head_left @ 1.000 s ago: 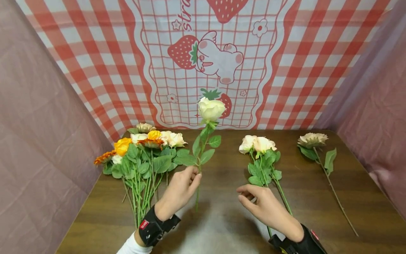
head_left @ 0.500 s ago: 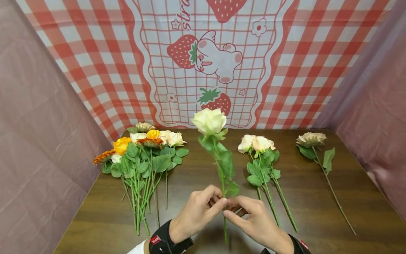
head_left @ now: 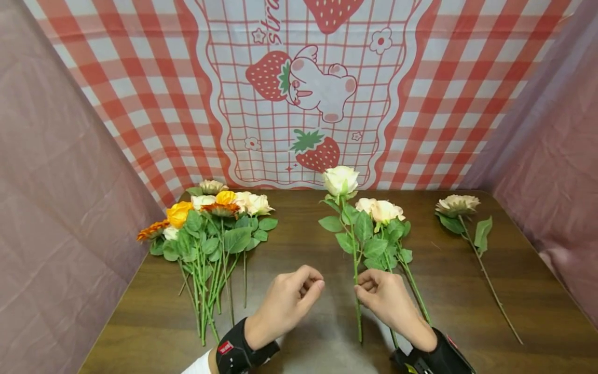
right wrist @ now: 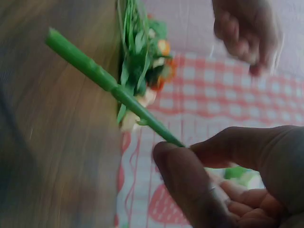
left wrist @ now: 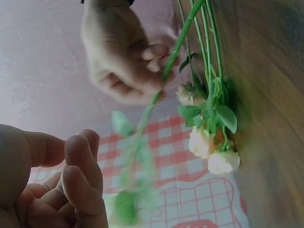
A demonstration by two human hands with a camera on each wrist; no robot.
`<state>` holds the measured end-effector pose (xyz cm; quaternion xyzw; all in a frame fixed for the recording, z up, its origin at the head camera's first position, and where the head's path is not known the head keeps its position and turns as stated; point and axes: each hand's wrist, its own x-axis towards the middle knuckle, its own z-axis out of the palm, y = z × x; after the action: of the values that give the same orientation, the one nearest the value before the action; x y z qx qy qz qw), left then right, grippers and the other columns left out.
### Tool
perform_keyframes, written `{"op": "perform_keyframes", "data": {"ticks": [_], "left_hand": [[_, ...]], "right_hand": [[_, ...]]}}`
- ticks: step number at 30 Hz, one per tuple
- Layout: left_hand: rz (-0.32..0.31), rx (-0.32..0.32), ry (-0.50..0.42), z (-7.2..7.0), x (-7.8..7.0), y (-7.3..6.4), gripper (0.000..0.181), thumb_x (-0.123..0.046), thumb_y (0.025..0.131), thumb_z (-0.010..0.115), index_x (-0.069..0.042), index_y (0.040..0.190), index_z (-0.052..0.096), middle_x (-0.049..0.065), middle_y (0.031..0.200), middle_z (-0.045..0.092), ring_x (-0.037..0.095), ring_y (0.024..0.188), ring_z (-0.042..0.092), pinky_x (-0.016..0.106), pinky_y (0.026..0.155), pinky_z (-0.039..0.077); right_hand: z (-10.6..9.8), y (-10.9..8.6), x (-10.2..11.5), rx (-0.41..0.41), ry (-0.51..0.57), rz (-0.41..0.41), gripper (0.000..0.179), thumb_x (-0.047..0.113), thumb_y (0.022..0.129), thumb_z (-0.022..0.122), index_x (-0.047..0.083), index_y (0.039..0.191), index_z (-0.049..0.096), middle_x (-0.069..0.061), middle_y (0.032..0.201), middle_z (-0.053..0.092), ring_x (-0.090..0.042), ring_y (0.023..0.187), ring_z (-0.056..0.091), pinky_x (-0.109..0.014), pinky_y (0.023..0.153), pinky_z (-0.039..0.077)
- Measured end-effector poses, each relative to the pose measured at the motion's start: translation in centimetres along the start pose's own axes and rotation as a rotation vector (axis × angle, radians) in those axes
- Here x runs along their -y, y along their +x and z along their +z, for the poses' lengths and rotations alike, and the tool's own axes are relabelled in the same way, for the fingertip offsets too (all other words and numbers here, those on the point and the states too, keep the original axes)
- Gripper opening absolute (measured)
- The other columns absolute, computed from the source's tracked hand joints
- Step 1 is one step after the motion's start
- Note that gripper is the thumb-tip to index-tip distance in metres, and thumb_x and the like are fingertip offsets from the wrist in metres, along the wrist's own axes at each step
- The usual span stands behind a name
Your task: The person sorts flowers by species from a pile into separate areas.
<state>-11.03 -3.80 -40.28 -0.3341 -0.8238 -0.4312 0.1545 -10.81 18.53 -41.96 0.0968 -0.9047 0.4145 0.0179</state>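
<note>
A white rose (head_left: 341, 182) stands upright in front of the pale peach roses, its green stem pinched between the thumb and fingers of my right hand (head_left: 394, 301). In the right wrist view the cut end of the stem (right wrist: 80, 61) juts out past the fingertips. My left hand (head_left: 287, 304) is apart from the stem, to its left, with its fingers loosely bent and nothing between them. The left wrist view shows the left hand's fingers (left wrist: 83, 175) in front, and the rose blurred beyond. Peach roses (head_left: 385, 212) lie on the table behind my right hand, which partly covers their stems.
A bunch of orange, yellow and cream flowers (head_left: 205, 234) lies on the left of the wooden table (head_left: 299, 239). On the right lies a single beige flower (head_left: 459, 205) with a long stem. A red checked cloth (head_left: 448, 104) hangs behind.
The white rose has passed from my left hand to my right, both hands meeting on its stem half a second ago. It has since moved right, while my left hand has drawn away.
</note>
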Motion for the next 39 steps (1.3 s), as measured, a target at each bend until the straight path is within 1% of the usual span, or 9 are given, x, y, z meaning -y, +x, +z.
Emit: {"op": "perform_keyframes", "data": {"ticks": [3,8,13,20,22,26,30,34,39], "left_hand": [[-0.027,0.008,0.025,-0.3,0.1,0.0,0.005,-0.015,0.091,0.055,-0.016,0.09,0.059,-0.007,0.069,0.065,-0.007,0.061,0.052,0.015,0.053,0.047],[-0.017,0.002,0.025,-0.6,0.4,0.1,0.005,-0.013,0.091,0.055,-0.014,0.09,0.06,-0.006,0.068,0.064,-0.005,0.06,0.052,0.016,0.052,0.048],[-0.011,-0.008,0.039,-0.8,0.5,0.3,0.006,-0.015,0.091,0.054,-0.015,0.09,0.06,-0.005,0.067,0.064,-0.005,0.059,0.052,0.016,0.05,0.047],[-0.03,-0.006,0.062,-0.9,0.4,0.3,0.005,-0.014,0.09,0.055,-0.016,0.088,0.059,-0.007,0.068,0.064,-0.006,0.059,0.051,0.016,0.05,0.046],[-0.027,-0.004,0.062,-0.9,0.4,0.3,0.006,-0.015,0.091,0.055,-0.016,0.088,0.06,-0.007,0.067,0.064,-0.006,0.059,0.051,0.016,0.05,0.046],[-0.018,0.004,0.068,-0.8,0.5,0.3,0.007,-0.015,0.091,0.054,-0.014,0.088,0.061,-0.006,0.067,0.064,-0.005,0.058,0.051,0.016,0.05,0.047],[-0.031,0.016,0.094,-0.9,0.6,0.4,0.006,-0.015,0.09,0.056,-0.014,0.087,0.061,-0.006,0.067,0.065,-0.005,0.059,0.052,0.017,0.051,0.048],[-0.074,0.054,0.163,-1.3,0.7,0.5,0.006,-0.016,0.09,0.057,-0.015,0.087,0.062,-0.007,0.069,0.067,-0.005,0.06,0.053,0.02,0.051,0.049],[-0.159,0.151,0.282,-2.0,1.4,0.5,0.009,-0.02,0.09,0.056,-0.016,0.087,0.063,-0.006,0.069,0.067,-0.003,0.053,0.05,0.022,0.044,0.046]], "right_hand": [[-0.7,0.6,-1.1,0.025,-0.061,0.079,0.01,0.002,0.077,0.061,0.004,0.086,0.066,-0.001,0.065,0.064,-0.008,0.05,0.054,-0.03,0.051,0.048],[-0.9,1.1,-2.5,0.058,-0.165,0.085,0.022,0.0,0.071,0.057,-0.001,0.092,0.063,0.001,0.057,0.053,-0.009,0.047,0.043,-0.03,0.056,0.041],[-0.5,1.4,-3.3,0.083,-0.234,0.096,0.031,0.001,0.066,0.055,-0.003,0.096,0.062,0.003,0.05,0.041,-0.01,0.047,0.036,-0.028,0.054,0.038],[0.0,1.3,-4.1,0.093,-0.207,0.14,0.046,-0.004,0.065,0.062,-0.001,0.108,0.046,-0.003,0.056,0.044,-0.015,0.047,0.04,-0.03,0.044,0.035],[0.1,1.3,-4.3,0.115,-0.209,0.138,0.044,-0.004,0.065,0.063,0.002,0.104,0.044,-0.003,0.055,0.043,-0.015,0.046,0.039,-0.03,0.044,0.035],[0.4,1.5,-4.5,0.185,-0.252,0.145,0.028,-0.003,0.066,0.061,0.004,0.092,0.051,-0.003,0.056,0.047,-0.015,0.047,0.039,-0.03,0.046,0.034],[0.7,1.7,-4.4,0.218,-0.256,0.176,0.017,-0.002,0.07,0.061,0.004,0.085,0.056,-0.004,0.059,0.053,-0.014,0.045,0.047,-0.03,0.044,0.04],[0.8,1.7,-4.3,0.226,-0.231,0.204,0.012,-0.002,0.075,0.059,0.003,0.085,0.057,-0.005,0.06,0.056,-0.014,0.039,0.05,-0.03,0.039,0.043],[0.7,1.5,-4.2,0.229,-0.242,0.2,0.004,0.001,0.079,0.058,0.005,0.079,0.059,-0.003,0.057,0.056,-0.013,0.036,0.05,-0.029,0.037,0.044]]}}
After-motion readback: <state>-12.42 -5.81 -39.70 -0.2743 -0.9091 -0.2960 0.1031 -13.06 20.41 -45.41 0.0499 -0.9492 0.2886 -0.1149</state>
